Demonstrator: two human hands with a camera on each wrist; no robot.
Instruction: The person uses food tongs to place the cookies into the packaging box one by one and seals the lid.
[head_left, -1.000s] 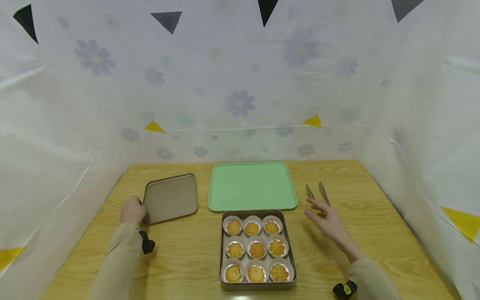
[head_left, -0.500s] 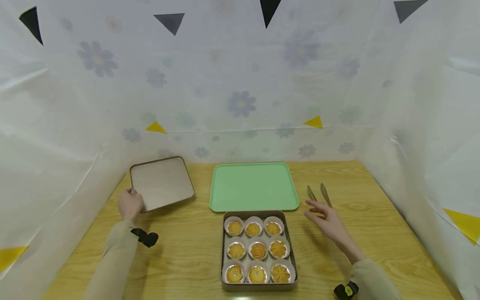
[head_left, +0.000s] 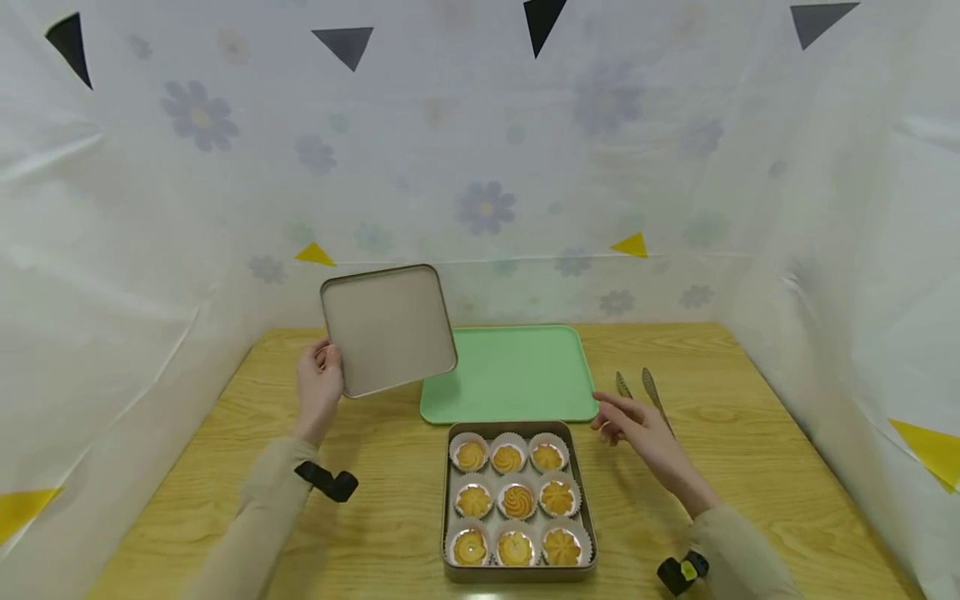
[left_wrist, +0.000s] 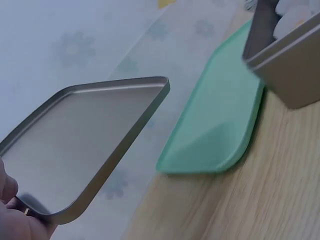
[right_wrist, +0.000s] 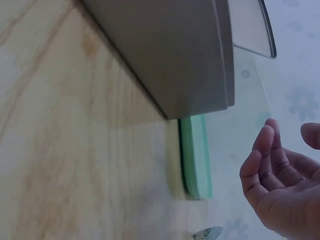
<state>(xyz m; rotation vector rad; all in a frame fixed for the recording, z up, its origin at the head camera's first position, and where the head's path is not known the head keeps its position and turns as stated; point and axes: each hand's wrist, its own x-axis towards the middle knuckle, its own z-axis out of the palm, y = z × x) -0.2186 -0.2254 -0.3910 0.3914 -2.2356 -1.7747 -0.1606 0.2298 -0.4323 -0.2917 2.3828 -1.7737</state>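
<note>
Nearest the camera sits the open tin (head_left: 517, 500) on the wooden table (head_left: 750, 467), nine swirled cookies (head_left: 515, 501) in white paper cups filling it in three rows; with its cover off, every cookie lies exposed from above. Just beyond its right far corner the right hand (head_left: 637, 425) hovers above the table, fingers loosely spread and gripping nothing — the right wrist view shows the palm open beside the tin's wall. A little past its fingertips lie the tongs (head_left: 645, 390), flat on the wood and untouched, near the hand. To the left, the left hand (head_left: 318, 387) pinches the tin lid (head_left: 388, 329) by its lower left corner, thumb and fingers curled on the rim, and holds it raised and tilted with its hollow inside toward the camera — clear of the table and overlapping the near left edge of the green tray (head_left: 517, 375). The tray lies flat just behind the tin. Behind stands a flowered curtain (head_left: 480, 167).
</note>
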